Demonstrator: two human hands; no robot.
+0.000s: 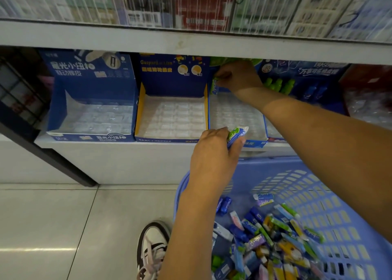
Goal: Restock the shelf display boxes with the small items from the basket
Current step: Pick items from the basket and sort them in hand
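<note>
With the right hand, pinching a green-and-white packet upright at the back left corner of the display box, above its clear tray, perhaps touching the box wall, though too blurred to tell. In the left hand, fingers curled round a bundle of packets, green, white and blue, just at the box's front edge. Below, in the blue basket, a loose heap of small items in many colours.

The basket is matt blue plastic, the boxes printed card lined with clear glossy plastic trays, the items shiny-wrapped, the floor smooth glossy tile
</note>
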